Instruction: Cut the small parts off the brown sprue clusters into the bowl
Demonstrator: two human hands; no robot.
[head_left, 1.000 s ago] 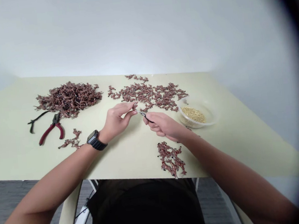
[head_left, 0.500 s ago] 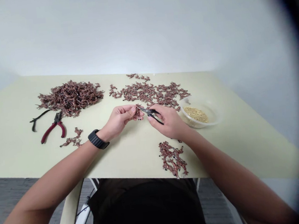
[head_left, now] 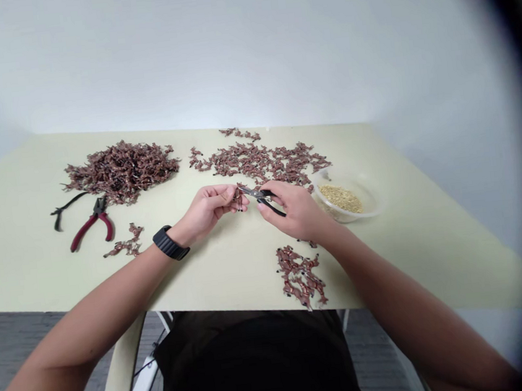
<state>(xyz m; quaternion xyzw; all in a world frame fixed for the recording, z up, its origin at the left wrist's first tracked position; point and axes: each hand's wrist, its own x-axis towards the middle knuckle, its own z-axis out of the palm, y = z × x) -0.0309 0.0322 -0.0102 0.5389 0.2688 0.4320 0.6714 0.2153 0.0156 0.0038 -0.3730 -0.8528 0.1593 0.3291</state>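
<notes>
Between its thumb and fingers, my left hand [head_left: 213, 205] pinches a small brown figurine [head_left: 240, 201], apparently a tiny animal. My right hand [head_left: 293, 209] grips black-handled pliers [head_left: 269, 206], their narrow jaws pointing left and meeting the figurine. Whether the jaws are clamped on it is too small to tell. Behind both hands lies a loose spread of similar brown figurines [head_left: 257, 160]. Nearer my body, a small cluster of figurines [head_left: 301, 277] rests below my right wrist.
A large heap of figurines [head_left: 123, 169] sits at the left. Red-handled pliers [head_left: 90, 223] and a black-handled tool [head_left: 67, 209] lie before it, with a few figurines [head_left: 128, 242] close by. A clear plastic bowl [head_left: 372, 203] holds small golden bits at right, on the pale table [head_left: 433, 233].
Both hands stay in nearly the same place. The figurine in my left hand has tilted slightly at the plier tips, and the whole view has shifted a little.
</notes>
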